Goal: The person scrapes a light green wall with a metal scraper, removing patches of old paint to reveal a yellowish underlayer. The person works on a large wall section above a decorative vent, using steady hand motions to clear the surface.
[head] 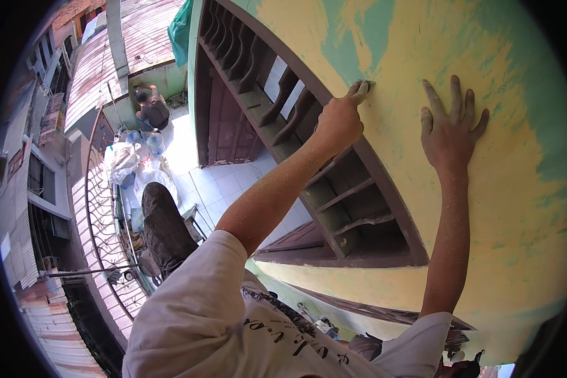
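Observation:
My left hand (341, 120) presses its fingertips to the painted wall (401, 56), close above the dark wooden frame (293, 52) of an opening. Under those fingers shows the edge of a small dark piece (371, 84), mostly hidden; it looks like sandpaper. My right hand (453, 130) lies flat on the wall, fingers spread, holding nothing. Yellow paint with worn, streaky edges covers much of the green there. Pale dust coats both hands and speckles the forearms.
Wooden balusters (283, 94) and slats fill the opening. Below, another person (152, 111) crouches by a low green wall on a tiled floor (210, 191). Water jugs (155, 143) and plastic bags (121, 160) stand near a curled metal railing (90, 189). Corrugated roofs (92, 71) lie beyond.

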